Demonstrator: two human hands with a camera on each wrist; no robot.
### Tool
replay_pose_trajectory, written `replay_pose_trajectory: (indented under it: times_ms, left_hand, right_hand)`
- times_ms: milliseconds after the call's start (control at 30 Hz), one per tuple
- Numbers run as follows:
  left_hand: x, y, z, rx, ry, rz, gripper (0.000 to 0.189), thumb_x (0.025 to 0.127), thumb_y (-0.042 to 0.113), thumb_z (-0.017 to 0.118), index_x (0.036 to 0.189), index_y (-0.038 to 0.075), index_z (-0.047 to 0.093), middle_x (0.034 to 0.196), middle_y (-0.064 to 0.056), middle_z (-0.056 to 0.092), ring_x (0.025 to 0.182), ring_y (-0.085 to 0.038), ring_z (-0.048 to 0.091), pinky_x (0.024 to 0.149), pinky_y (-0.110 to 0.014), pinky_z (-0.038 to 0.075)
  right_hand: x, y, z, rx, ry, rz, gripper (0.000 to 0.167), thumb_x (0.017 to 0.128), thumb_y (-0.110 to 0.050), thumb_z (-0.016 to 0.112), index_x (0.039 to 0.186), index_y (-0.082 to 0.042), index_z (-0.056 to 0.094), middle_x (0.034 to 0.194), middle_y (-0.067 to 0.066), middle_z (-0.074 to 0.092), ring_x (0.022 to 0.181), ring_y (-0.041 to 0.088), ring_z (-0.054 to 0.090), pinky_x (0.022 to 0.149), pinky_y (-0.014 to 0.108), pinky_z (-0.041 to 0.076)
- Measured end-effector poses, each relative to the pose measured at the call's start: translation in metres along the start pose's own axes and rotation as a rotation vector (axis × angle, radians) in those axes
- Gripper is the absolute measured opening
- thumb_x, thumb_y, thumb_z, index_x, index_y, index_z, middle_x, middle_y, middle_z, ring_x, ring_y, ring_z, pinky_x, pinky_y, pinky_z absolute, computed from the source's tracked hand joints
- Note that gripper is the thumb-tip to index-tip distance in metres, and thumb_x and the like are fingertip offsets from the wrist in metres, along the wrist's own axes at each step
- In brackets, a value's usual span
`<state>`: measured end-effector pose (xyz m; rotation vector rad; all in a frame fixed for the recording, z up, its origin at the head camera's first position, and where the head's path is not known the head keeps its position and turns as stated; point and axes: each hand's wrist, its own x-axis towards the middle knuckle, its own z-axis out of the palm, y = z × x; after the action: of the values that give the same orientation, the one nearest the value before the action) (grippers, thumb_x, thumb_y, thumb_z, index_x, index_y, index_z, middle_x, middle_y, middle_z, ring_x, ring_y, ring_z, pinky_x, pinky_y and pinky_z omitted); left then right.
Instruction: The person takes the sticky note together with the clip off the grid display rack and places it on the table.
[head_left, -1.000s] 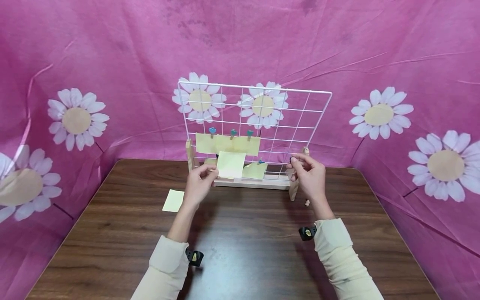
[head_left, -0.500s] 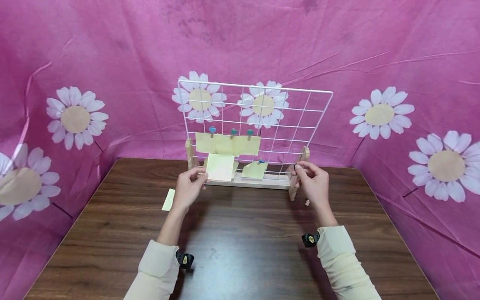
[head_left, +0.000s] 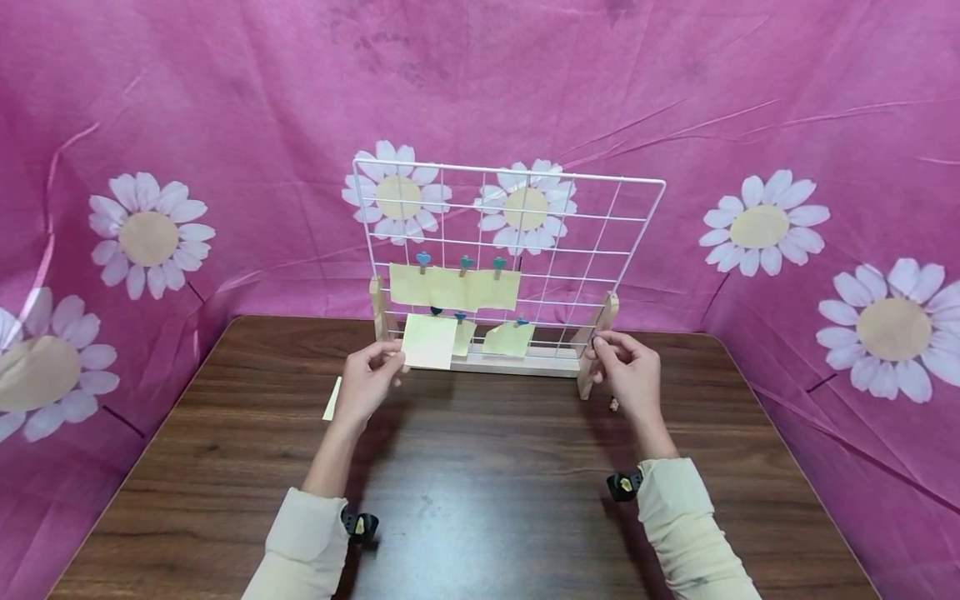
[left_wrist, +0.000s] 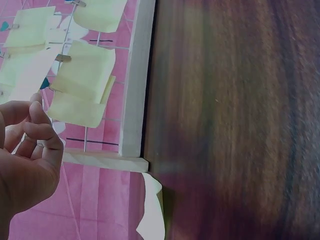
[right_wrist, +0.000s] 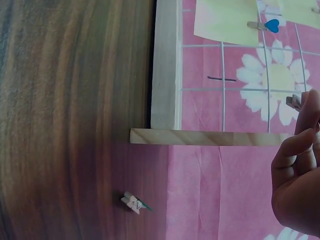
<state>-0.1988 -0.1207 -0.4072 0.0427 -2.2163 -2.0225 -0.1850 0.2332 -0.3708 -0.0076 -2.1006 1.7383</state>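
My left hand (head_left: 367, 382) pinches a yellow sticky note (head_left: 429, 342) by its left edge, in front of the lower left of a white wire grid panel (head_left: 510, 172). Thumb and fingers of my right hand (head_left: 632, 367) hold a small wooden clothespin (right_wrist: 294, 101), its wooden end poking out in the right wrist view. That hand is beside the panel's right wooden foot (head_left: 587, 379). Heart-topped clothespins (head_left: 466, 263) fasten several yellow notes (head_left: 497, 290) to the wires in two rows. Part of the lower row, including a note (left_wrist: 82, 75) in the left wrist view, is behind the held note in the head view.
Another sticky note (head_left: 332, 398) lies on the brown wooden table (head_left: 480, 483) at the left, partly hidden by my left wrist. A loose clothespin (right_wrist: 133, 202) with a green top rests near the right foot. Pink flowered cloth (head_left: 480, 75) surrounds the table.
My left hand has moved left and slightly down with the held note, uncovering more of the lower-row notes. My right hand has shifted a little right, still holding the clothespin.
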Motion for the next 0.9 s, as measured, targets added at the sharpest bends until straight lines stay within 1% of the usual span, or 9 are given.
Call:
replay_pose_trajectory:
  times_ms: [67, 167, 200, 267, 400, 567, 700, 767, 900]
  left_hand:
    - [0.0, -0.001, -0.002, -0.004, 0.0, 0.0, 0.022, 0.095, 0.0, 0.065, 0.114, -0.01, 0.069, 0.082, -0.012, 0.071, 0.06, -0.011, 0.061, 0.055, -0.02, 0.056]
    - [0.0, -0.005, -0.005, -0.008, 0.001, 0.0, 0.02, 0.095, -0.002, 0.064, 0.112, -0.012, 0.069, 0.079, -0.013, 0.07, 0.058, -0.012, 0.059, 0.051, -0.017, 0.053]
    - [0.0, -0.006, -0.006, -0.004, -0.002, -0.004, 0.02, 0.095, -0.002, 0.064, 0.112, -0.012, 0.068, 0.077, -0.012, 0.07, 0.058, -0.013, 0.059, 0.05, -0.016, 0.051]
    - [-0.001, -0.008, -0.009, 0.012, -0.011, -0.016, 0.02, 0.096, -0.001, 0.063, 0.112, -0.012, 0.068, 0.075, -0.009, 0.069, 0.059, -0.014, 0.059, 0.052, -0.016, 0.051]
    - [-0.001, -0.012, -0.015, 0.047, -0.029, -0.049, 0.021, 0.097, 0.002, 0.063, 0.113, -0.009, 0.068, 0.076, -0.007, 0.069, 0.059, -0.013, 0.058, 0.051, -0.017, 0.049]
    - [-0.002, -0.015, -0.02, 0.018, -0.041, -0.055, 0.021, 0.097, 0.001, 0.063, 0.113, -0.012, 0.066, 0.076, -0.01, 0.069, 0.058, -0.01, 0.056, 0.051, -0.017, 0.049]
    - [-0.003, -0.017, -0.023, 0.003, -0.042, -0.05, 0.021, 0.097, 0.0, 0.062, 0.113, -0.013, 0.065, 0.077, -0.013, 0.07, 0.058, -0.011, 0.057, 0.05, -0.016, 0.049]
    - [-0.004, -0.018, -0.025, 0.006, -0.04, -0.052, 0.022, 0.097, 0.0, 0.062, 0.114, -0.013, 0.065, 0.076, -0.01, 0.07, 0.058, -0.012, 0.057, 0.049, -0.015, 0.047]
    - [-0.006, -0.019, -0.028, 0.002, -0.039, -0.07, 0.023, 0.097, 0.001, 0.063, 0.116, -0.013, 0.064, 0.072, 0.001, 0.069, 0.059, -0.013, 0.057, 0.047, -0.014, 0.045]
  right_hand:
    - [0.0, 0.001, -0.001, -0.011, 0.0, 0.007, 0.019, 0.097, 0.005, 0.062, 0.108, 0.02, 0.066, 0.084, 0.038, 0.066, 0.042, 0.005, 0.056, 0.039, 0.015, 0.048]
    - [-0.001, 0.003, -0.002, -0.037, -0.001, 0.012, 0.02, 0.097, 0.003, 0.062, 0.109, 0.019, 0.066, 0.085, 0.039, 0.066, 0.042, 0.006, 0.056, 0.04, 0.015, 0.049]
    - [-0.001, 0.004, -0.003, -0.045, -0.001, 0.015, 0.02, 0.097, 0.003, 0.062, 0.109, 0.019, 0.066, 0.085, 0.038, 0.066, 0.043, 0.007, 0.057, 0.041, 0.015, 0.049]
    - [-0.002, 0.006, -0.003, -0.053, 0.0, 0.015, 0.019, 0.097, 0.004, 0.062, 0.109, 0.019, 0.066, 0.085, 0.038, 0.067, 0.043, 0.009, 0.058, 0.042, 0.015, 0.05]
    - [-0.002, 0.008, -0.006, -0.053, 0.004, 0.021, 0.018, 0.097, 0.004, 0.062, 0.107, 0.018, 0.066, 0.082, 0.035, 0.068, 0.044, 0.01, 0.058, 0.041, 0.016, 0.05]
    - [-0.004, 0.01, -0.009, -0.055, 0.009, 0.05, 0.019, 0.097, 0.004, 0.062, 0.107, 0.018, 0.066, 0.083, 0.035, 0.068, 0.044, 0.009, 0.058, 0.039, 0.016, 0.049]
    - [-0.005, 0.013, -0.012, -0.059, 0.014, 0.078, 0.019, 0.097, 0.003, 0.062, 0.108, 0.018, 0.066, 0.084, 0.034, 0.069, 0.043, 0.008, 0.057, 0.036, 0.016, 0.046]
    - [-0.005, 0.014, -0.013, -0.062, 0.014, 0.087, 0.02, 0.098, 0.003, 0.062, 0.109, 0.018, 0.065, 0.084, 0.034, 0.069, 0.043, 0.007, 0.057, 0.036, 0.016, 0.046]
    - [-0.006, 0.016, -0.015, -0.07, 0.007, 0.106, 0.02, 0.098, 0.002, 0.062, 0.11, 0.018, 0.065, 0.083, 0.03, 0.07, 0.044, 0.008, 0.058, 0.035, 0.016, 0.045]
